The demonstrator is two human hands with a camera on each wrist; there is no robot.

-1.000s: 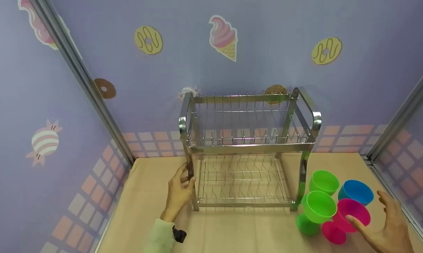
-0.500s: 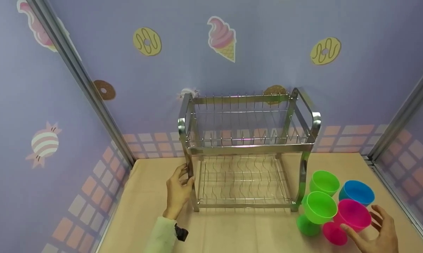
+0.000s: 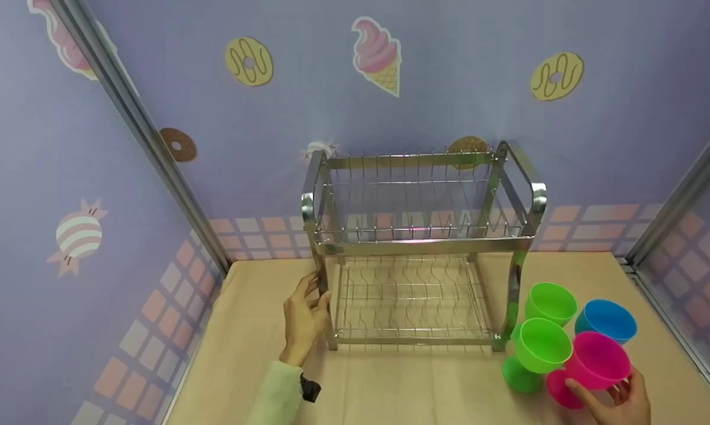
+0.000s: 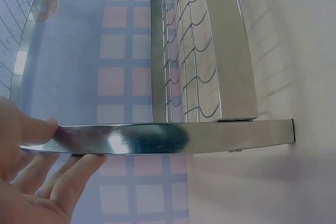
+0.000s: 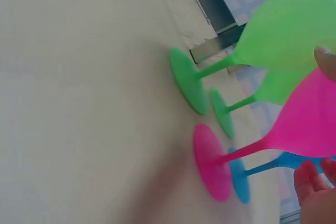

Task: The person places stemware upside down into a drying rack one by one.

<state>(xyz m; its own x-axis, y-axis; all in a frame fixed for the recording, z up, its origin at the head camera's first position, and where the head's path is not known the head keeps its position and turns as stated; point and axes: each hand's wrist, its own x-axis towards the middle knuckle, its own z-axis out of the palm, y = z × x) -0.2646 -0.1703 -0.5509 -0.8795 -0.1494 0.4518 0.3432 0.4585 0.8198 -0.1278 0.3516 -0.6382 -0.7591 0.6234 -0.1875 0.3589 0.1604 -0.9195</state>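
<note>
A two-tier metal dish rack [image 3: 425, 245] stands on the cloth-covered table. My left hand [image 3: 304, 324] holds its left front upright, with the thumb on one side of the flat bar [image 4: 126, 139] and the fingers on the other. At the right, a pink goblet [image 3: 599, 357] stands upright. My right hand [image 3: 617, 404] is around the lower part of its bowl, thumb at the left and fingers at the right. In the right wrist view the pink goblet's foot [image 5: 210, 163] is on the table, and the bowl's top runs out of frame.
Close to the pink goblet stand a front green goblet [image 3: 540, 348], a back green goblet [image 3: 549, 304] and a blue goblet [image 3: 605, 321]. The green ones are beside the rack's right front leg. Patterned walls with metal posts [image 3: 148, 147] enclose the table.
My right hand has moved left and inward from beside the goblets, its thumb and fingers closing around the pink bowl. My left hand keeps its place on the rack. The view has shifted slightly.
</note>
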